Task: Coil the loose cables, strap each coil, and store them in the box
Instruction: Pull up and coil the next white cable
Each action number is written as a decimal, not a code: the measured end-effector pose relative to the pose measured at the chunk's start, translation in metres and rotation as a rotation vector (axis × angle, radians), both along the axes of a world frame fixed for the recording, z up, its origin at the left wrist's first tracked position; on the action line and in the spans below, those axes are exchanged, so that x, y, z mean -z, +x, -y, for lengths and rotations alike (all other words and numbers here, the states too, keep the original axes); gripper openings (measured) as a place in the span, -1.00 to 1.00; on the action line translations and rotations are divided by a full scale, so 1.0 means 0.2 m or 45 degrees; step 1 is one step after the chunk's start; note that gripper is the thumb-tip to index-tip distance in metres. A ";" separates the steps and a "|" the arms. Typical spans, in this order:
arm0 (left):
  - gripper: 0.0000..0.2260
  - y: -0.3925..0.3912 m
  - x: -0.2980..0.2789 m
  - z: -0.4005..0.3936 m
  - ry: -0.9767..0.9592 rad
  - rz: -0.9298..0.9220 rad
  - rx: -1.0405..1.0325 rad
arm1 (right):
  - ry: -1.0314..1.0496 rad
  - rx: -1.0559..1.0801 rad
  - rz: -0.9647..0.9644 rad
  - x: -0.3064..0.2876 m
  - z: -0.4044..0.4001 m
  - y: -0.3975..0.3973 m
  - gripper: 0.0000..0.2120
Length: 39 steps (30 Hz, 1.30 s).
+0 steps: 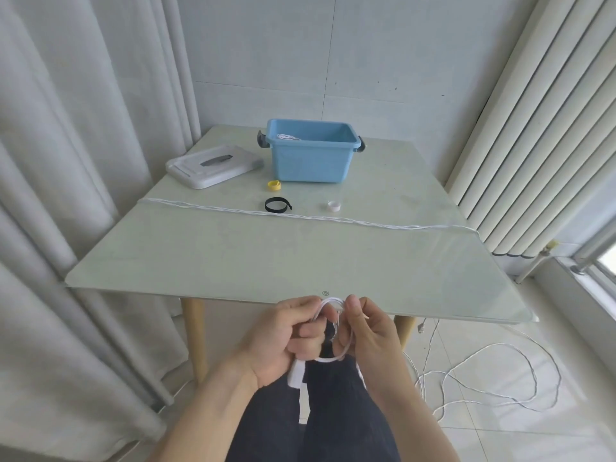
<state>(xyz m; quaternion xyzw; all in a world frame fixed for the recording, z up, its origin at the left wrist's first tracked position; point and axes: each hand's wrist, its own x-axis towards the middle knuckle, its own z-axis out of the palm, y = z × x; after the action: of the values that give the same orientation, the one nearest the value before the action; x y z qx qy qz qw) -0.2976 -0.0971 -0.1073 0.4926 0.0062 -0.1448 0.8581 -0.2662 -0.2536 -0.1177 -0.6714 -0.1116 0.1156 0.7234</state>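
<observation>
Just in front of the table's near edge, my left hand (286,331) and my right hand (365,331) both grip a small coil of white cable (330,303). A white strap (296,375) hangs below my left hand. The cable's loose length (483,371) trails over the floor to the right. Another white cable (300,216) lies stretched across the table from left to right. The blue box (311,150) stands open at the back with a white coil (288,137) inside. A black strap (277,205), a yellow strap (274,185) and a white strap (334,205) lie in front of the box.
The box's white lid (213,165) lies to the left of the box. The glass table (233,255) has wooden legs (197,338). Curtains hang on the left and a radiator (533,145) stands on the right. My dark trousers fill the bottom of the view.
</observation>
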 end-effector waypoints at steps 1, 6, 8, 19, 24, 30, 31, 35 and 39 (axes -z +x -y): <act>-0.78 0.01 0.00 -0.01 0.110 -0.018 -0.010 | -0.019 0.006 0.013 0.01 0.00 0.00 -0.55; -0.65 0.01 -0.07 0.00 0.261 -0.070 0.052 | -0.070 0.011 0.038 -0.01 -0.03 -0.01 -0.56; -0.65 0.01 -0.06 0.02 0.109 -0.131 0.016 | -0.105 0.061 0.037 -0.03 -0.03 0.00 -0.57; -0.66 0.03 -0.05 0.04 0.060 -0.218 -0.062 | -0.199 0.150 0.114 -0.12 0.01 0.06 -0.63; -0.69 0.02 -0.05 -0.03 -0.227 -0.164 -0.353 | -0.659 -0.361 0.228 -0.19 0.15 0.13 -0.74; -0.71 0.04 -0.11 -0.29 -0.925 0.088 -0.789 | -0.831 -0.143 0.288 -0.13 0.33 0.21 -0.86; -0.76 0.04 -0.12 -0.33 -0.924 0.128 -0.822 | -0.819 -0.088 0.322 -0.12 0.36 0.21 -0.85; -0.78 0.06 -0.14 -0.36 -0.724 0.216 -0.896 | -0.860 -0.123 0.325 -0.11 0.33 0.16 -0.82; -0.73 0.07 -0.15 -0.26 -0.308 0.251 -1.000 | -1.138 -0.494 0.311 -0.14 0.24 0.09 -0.83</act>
<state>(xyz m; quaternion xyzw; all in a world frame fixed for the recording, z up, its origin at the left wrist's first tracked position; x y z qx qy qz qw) -0.2828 -0.0443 -0.0777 0.3601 0.0945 0.2414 0.8962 -0.2488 -0.3009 -0.0903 -0.8912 -0.2578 0.2051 0.3118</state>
